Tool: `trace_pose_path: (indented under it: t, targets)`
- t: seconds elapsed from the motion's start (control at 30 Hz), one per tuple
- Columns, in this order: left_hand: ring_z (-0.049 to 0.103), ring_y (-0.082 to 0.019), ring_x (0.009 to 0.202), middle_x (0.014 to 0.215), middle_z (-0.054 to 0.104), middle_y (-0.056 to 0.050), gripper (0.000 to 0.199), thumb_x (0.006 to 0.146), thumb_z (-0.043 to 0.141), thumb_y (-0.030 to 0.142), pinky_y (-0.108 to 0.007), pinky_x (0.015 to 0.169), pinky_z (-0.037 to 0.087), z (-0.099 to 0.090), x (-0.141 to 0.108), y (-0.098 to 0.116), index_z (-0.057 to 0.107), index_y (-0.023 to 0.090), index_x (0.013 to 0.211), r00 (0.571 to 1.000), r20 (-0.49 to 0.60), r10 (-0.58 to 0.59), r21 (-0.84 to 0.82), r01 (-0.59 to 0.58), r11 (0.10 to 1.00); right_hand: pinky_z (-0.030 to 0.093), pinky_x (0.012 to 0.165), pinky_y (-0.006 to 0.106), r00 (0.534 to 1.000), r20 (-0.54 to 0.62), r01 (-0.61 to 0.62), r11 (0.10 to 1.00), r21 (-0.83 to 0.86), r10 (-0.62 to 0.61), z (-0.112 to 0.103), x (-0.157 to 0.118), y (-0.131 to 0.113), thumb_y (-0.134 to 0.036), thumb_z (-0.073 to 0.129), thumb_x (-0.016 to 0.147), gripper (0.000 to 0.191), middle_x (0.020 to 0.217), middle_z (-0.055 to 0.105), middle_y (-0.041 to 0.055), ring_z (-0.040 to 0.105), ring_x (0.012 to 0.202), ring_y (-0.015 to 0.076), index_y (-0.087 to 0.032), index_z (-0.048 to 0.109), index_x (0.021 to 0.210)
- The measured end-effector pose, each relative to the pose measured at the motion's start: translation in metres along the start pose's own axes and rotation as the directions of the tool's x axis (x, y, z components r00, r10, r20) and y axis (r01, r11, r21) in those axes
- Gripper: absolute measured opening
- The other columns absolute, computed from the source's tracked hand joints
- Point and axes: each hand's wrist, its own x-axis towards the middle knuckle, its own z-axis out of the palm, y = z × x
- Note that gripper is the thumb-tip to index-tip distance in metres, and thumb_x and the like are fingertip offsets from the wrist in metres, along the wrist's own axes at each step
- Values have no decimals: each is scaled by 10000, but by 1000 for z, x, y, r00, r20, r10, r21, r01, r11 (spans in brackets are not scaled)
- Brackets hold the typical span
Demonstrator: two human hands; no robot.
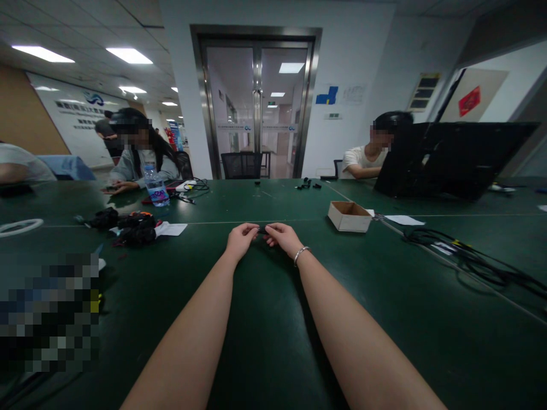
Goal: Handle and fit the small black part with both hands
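Both of my arms reach forward over the dark green table (pixel 265 319). Between my fingertips is a small black piece (pixel 262 230), too small to name more closely. My left hand (pixel 241 240) pinches its left end with thumb and fingers. The right end is pinched by my right hand (pixel 282 238), whose wrist carries a silver bracelet (pixel 301 255). The two hands are a short gap apart, just above the tabletop. Much of the piece is covered by my fingers.
An open cardboard box (pixel 349 217) stands right of my hands. Small black parts (pixel 307 184) lie farther back. At left are a water bottle (pixel 157 187) and black bundles (pixel 134 226); at right, coiled cables (pixel 465 253) and a monitor (pixel 448 159). People sit across the table.
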Motion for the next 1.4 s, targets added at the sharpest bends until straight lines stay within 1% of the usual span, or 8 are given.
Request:
trace_pose_path:
  t: [0.23, 0.43, 0.57, 0.7, 0.83, 0.97, 1.2, 1.4]
  targets:
    - [554, -127, 617, 694, 628, -32, 254, 745, 626, 337, -254, 612, 445, -1, 0, 2, 683, 122, 868, 998, 1, -61, 24, 61, 998, 528, 434, 167, 1000, 5, 10, 999, 48, -10, -1, -1, 1, -63, 639, 827, 130, 714, 692, 44, 616, 475, 99, -116, 637, 946]
    - [539, -127, 595, 656, 609, -20, 287, 730, 622, 406, -246, 579, 414, 0, 0, 1, 674, 131, 796, 996, 1, -88, 54, 88, 995, 521, 431, 145, 1000, 17, 15, 999, 31, -15, 0, -3, -2, -26, 617, 830, 156, 672, 673, 17, 613, 473, 85, -113, 644, 956]
    - [543, -130, 602, 663, 613, -24, 289, 724, 630, 408, -249, 588, 418, 1, 0, 3, 676, 133, 800, 997, -6, -82, 42, 82, 996, 519, 422, 147, 1000, 9, 1, 999, 38, -1, 0, -3, -2, -37, 640, 821, 145, 695, 680, 23, 608, 463, 82, -116, 641, 944]
    - [568, -141, 635, 688, 633, -34, 264, 720, 652, 371, -265, 634, 450, 1, -2, 7, 683, 137, 838, 999, -10, -40, 41, 40, 998, 512, 416, 149, 1000, -7, -1, 999, 34, 1, 0, -3, -2, -68, 658, 821, 101, 723, 689, 32, 601, 455, 79, -117, 638, 907]
    - [611, -172, 728, 779, 672, -61, 241, 710, 681, 327, -302, 723, 487, 1, -4, 10, 688, 149, 873, 1000, 3, 27, 34, -27, 999, 503, 425, 140, 1000, -17, -27, 1000, -6, 26, 1, -5, -6, -114, 647, 850, 26, 650, 675, 40, 592, 451, 80, -102, 633, 868]
    - [624, -186, 795, 858, 684, -77, 224, 708, 686, 301, -328, 786, 490, 1, -4, 11, 688, 154, 878, 999, -4, 44, 24, -44, 999, 498, 435, 133, 998, -3, -59, 998, -28, 58, 1, -6, -9, -148, 608, 888, 77, 598, 660, 43, 576, 439, 75, -95, 628, 835]
    - [599, -160, 678, 764, 674, -68, 327, 701, 684, 423, -293, 689, 479, -1, 1, 2, 691, 132, 849, 1000, -15, -13, 12, 13, 1000, 504, 419, 133, 999, 29, -44, 998, 41, 43, -1, -3, -4, -186, 686, 834, 90, 602, 671, 46, 582, 445, 82, -117, 631, 818]
    - [603, -163, 653, 730, 676, -64, 373, 726, 639, 499, -282, 679, 460, 0, 1, 0, 689, 138, 803, 998, -59, -20, 69, 24, 997, 522, 413, 148, 999, 36, 12, 995, 98, -16, -3, -3, 0, -121, 722, 774, 136, 696, 680, 28, 608, 476, 89, -134, 633, 877]
